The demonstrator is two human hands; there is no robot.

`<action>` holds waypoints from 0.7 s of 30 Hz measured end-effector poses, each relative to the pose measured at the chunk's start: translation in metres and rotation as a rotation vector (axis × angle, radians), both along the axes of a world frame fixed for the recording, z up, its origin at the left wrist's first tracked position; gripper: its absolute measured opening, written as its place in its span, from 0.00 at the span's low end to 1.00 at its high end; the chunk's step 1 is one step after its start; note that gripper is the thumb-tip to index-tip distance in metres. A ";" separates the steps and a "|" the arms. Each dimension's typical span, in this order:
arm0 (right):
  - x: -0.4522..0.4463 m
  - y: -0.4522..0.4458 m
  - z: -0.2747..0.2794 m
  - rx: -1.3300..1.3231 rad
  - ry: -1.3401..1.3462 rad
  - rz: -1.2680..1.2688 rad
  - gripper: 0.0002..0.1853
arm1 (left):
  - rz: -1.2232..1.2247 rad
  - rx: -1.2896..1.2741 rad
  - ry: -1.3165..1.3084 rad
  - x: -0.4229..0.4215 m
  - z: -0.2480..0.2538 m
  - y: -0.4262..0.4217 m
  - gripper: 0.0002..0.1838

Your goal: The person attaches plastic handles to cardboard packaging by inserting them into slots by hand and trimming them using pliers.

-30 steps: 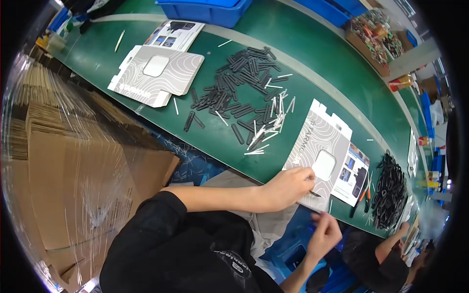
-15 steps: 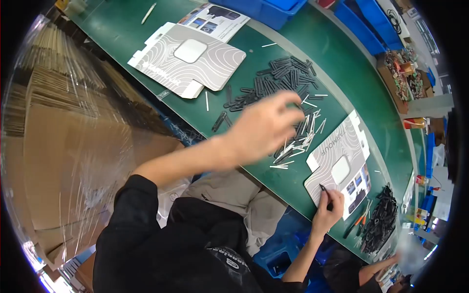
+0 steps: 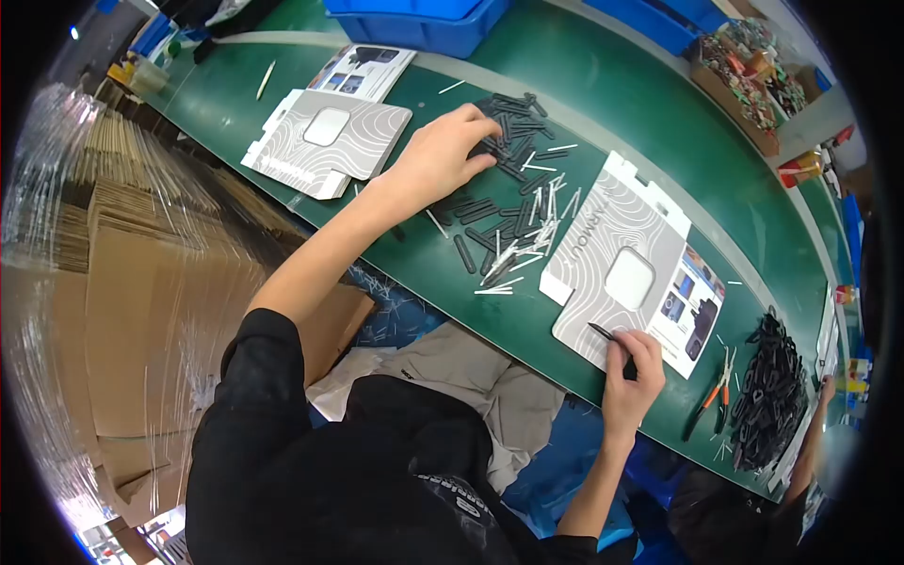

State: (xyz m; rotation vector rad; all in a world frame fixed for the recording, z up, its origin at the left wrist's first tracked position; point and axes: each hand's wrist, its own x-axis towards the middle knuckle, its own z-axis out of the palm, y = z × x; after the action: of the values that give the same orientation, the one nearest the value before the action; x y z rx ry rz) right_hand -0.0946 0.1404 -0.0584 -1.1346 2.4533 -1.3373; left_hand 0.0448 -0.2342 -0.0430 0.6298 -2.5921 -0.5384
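Observation:
My left hand [image 3: 443, 158] is over the heap of small black elongated plastic pieces [image 3: 513, 127], thumb and fingers apart around the heap's near edge. Whether its fingertips touch a piece is hard to make out. My right hand [image 3: 633, 381] is closed on a thin dark pointed tool [image 3: 600, 330], whose tip lies over a grey printed cardboard box blank [image 3: 589, 306]. Most of the tool is hidden by the fingers. Short white sticks [image 3: 537, 231] lie scattered among the black pieces between my hands.
A second printed box blank [image 3: 372, 141] lies at left, near a white pen [image 3: 266, 80]. Orange-handled pliers [image 3: 713, 395] and a pile of black parts [image 3: 770, 395] are at right. A blue bin [image 3: 414, 28] stands at the back. Another person's arm [image 3: 817, 438] shows at far right.
My left hand has moved back and left onto the black pieces, its fingers spreading around them. My right hand stays over the box blank with the tool. The camera view has shifted.

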 end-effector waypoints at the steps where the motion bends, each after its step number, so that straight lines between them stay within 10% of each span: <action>1: 0.000 0.000 -0.001 -0.010 0.007 -0.002 0.08 | -0.038 0.024 -0.055 -0.005 0.000 -0.003 0.16; 9: 0.001 0.000 -0.007 -0.079 -0.030 -0.022 0.08 | -0.117 -0.029 -0.122 -0.008 -0.001 -0.011 0.10; 21: 0.001 0.003 -0.012 -0.092 -0.036 0.008 0.10 | -0.198 0.964 0.131 -0.015 0.035 0.103 0.07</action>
State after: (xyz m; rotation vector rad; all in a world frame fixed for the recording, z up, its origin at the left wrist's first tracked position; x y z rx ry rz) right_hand -0.0933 0.1429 -0.0700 -1.1287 2.3825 -1.4696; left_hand 0.0298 -0.1310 -0.0077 0.5700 -2.1579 -1.8561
